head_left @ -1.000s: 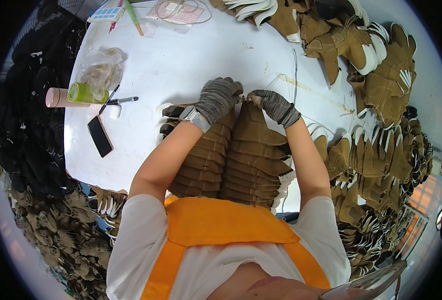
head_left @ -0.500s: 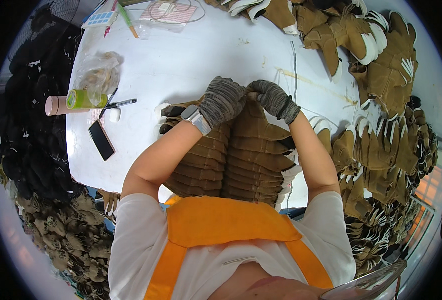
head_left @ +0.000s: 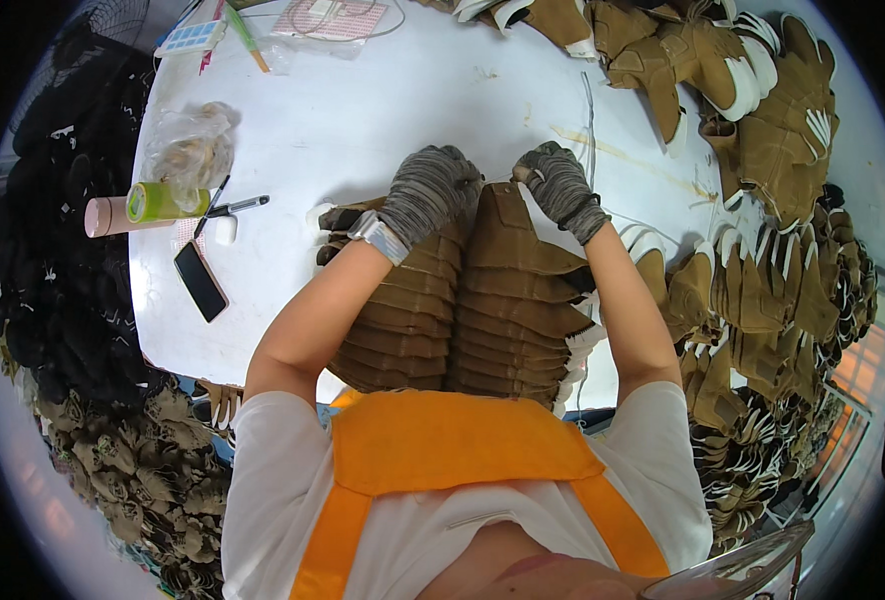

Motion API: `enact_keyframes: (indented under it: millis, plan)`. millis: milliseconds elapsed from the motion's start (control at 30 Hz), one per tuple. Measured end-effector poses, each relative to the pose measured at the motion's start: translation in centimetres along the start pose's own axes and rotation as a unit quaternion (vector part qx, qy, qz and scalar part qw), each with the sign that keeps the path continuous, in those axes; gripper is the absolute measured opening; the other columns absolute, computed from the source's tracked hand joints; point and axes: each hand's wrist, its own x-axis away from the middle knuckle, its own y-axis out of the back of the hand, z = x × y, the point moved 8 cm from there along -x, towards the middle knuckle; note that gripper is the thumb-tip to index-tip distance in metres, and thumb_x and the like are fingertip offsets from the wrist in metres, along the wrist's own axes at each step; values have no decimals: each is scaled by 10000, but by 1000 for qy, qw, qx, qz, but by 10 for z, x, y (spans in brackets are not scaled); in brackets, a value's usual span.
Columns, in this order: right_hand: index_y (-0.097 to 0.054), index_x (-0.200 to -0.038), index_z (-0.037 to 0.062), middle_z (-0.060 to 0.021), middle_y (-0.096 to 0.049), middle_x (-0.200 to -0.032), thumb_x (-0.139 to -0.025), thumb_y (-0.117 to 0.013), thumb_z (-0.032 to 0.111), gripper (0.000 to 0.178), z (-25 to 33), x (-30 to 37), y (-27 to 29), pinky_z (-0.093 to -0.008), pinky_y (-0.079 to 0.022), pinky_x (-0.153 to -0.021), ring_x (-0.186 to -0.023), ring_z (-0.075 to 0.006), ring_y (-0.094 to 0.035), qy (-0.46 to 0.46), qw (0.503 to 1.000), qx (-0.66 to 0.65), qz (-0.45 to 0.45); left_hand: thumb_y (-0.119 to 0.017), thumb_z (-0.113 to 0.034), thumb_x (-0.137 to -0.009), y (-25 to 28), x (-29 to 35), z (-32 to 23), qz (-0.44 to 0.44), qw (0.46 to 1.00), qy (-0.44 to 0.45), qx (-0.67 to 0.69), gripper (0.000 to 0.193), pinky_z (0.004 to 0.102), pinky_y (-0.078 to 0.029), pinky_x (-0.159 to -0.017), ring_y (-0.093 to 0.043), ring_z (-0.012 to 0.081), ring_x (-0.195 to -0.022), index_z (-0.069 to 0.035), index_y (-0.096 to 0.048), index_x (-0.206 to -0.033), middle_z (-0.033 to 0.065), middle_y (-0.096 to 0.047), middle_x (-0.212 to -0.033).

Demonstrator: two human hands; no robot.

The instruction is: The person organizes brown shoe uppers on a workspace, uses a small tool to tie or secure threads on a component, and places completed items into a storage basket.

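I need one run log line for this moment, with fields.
left hand: on left stack of brown pieces | right hand: at top of right stack | surface: white table

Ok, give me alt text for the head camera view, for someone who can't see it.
Two grey-gloved hands, left hand and right hand, press on overlapping stacks of brown cut pieces on a white table. A phone lies left, more brown pieces right.

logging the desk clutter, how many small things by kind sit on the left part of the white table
phone: 1
pen: 1
tube with green cap: 1
clear plastic bag: 1
small white block: 1
total: 5
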Motion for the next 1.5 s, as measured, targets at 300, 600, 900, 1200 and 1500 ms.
enact_keyframes:
  millis: [300, 600, 900, 1200, 1500]
  plan:
    - [-597, -855, 101, 34, -505, -773, -965, -470, 326, 281, 8, -14, -47, -238, -386, -670, -710, -82, -437, -127, 749, -642, 103, -530, -212, -961, -34, -6, 31, 119, 862, 50, 490, 226, 268, -428, -872, -542, 138, -924, -27, -638, -1032, 29, -636, -967]
    - [-528, -822, 85, -31, -502, -721, -912, -543, 163, 121, 8, -38, -32, -274, -424, -613, -643, -148, -477, -78, 859, -504, 49, -459, -192, -997, -29, -7, 33, 93, 875, -5, 474, 202, 264, -391, -903, -497, 127, -912, -33, -581, -1026, 15, -579, -909]
    - [-568, -937, 31, -165, -566, -917, -764, -587, 62, 176, -8, -56, -57, -430, -466, -829, -938, -350, -548, 110, 989, -100, -10, -472, -206, -994, -40, -5, 40, 77, 874, -1, 481, 238, 272, -372, -955, -508, 135, -966, 3, -562, -1065, 48, -589, -955]
    - [-598, -987, 30, -162, -611, -1078, -764, -604, 88, 230, -28, -53, -76, -383, -463, -912, -1081, -324, -546, 151, 987, -24, -41, -563, -159, -948, -17, 1, 22, 98, 980, -50, 165, 363, 287, -428, -970, -553, 177, -1099, 16, -516, -1262, 127, -614, -1166]
    - [-619, -1017, 41, -106, -641, -1037, -905, -593, 301, 284, 5, -31, 31, -362, -477, -876, -952, -280, -604, -8, 968, -232, -97, -603, -130, -904, -19, -35, 14, 27, 985, 48, 163, 239, 295, -508, -776, -609, 154, -846, -1, -614, -1105, 100, -652, -1050]
